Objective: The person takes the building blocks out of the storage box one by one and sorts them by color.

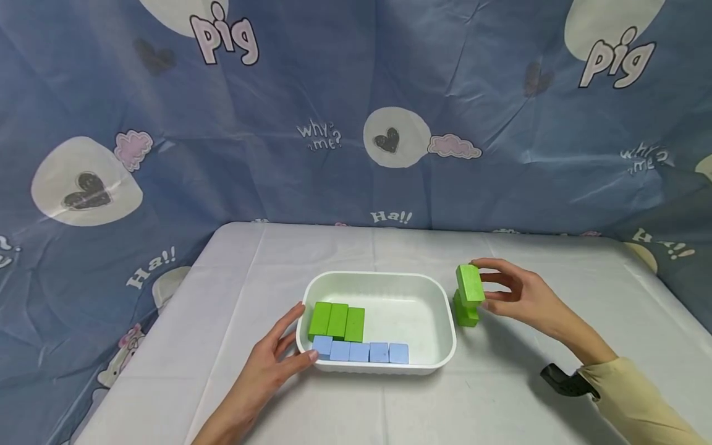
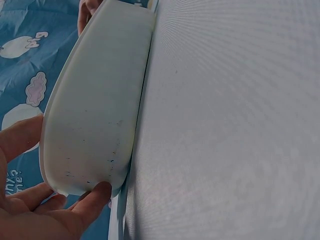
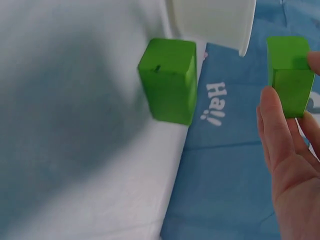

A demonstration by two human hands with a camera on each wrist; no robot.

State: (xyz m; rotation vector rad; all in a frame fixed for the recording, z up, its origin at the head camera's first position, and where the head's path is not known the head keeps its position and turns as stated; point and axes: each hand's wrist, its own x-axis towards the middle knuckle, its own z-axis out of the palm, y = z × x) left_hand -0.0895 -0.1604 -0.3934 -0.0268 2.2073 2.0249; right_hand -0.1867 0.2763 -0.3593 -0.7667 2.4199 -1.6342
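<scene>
A blue cartoon-print cloth (image 1: 356,93) is hanging as backdrop behind a table under a white cover (image 1: 556,296).

Right hand (image 1: 517,296): fingers and thumb are curling round a green block (image 1: 470,284), pinching it by its right side and holding it off the cover. Directly under it a second green block (image 1: 464,314) is standing on the table, just outside the right wall of the white tray (image 1: 439,296). The head view is showing the two blocks overlapping; the right wrist view is showing them apart, the held one against the fingertips (image 3: 272,107) and the standing one (image 3: 169,80) alone on the cover near the tray's corner (image 3: 215,22). A cream sleeve (image 1: 639,402) is covering the forearm, with a black wrist mount (image 1: 564,380) beside it.

Left hand (image 1: 272,364): fingers are lying nearly straight, pressing against the tray's near-left corner; the thumb is reaching up the left wall. It is gripping nothing. The left wrist view is showing fingertips (image 2: 95,195) touching the tray's outer wall (image 2: 95,110).

Inside the tray: three green blocks (image 1: 336,321) are standing side by side at the left, touching; a row of five blue blocks (image 1: 360,352) is lying along the near wall, in front of them.
</scene>
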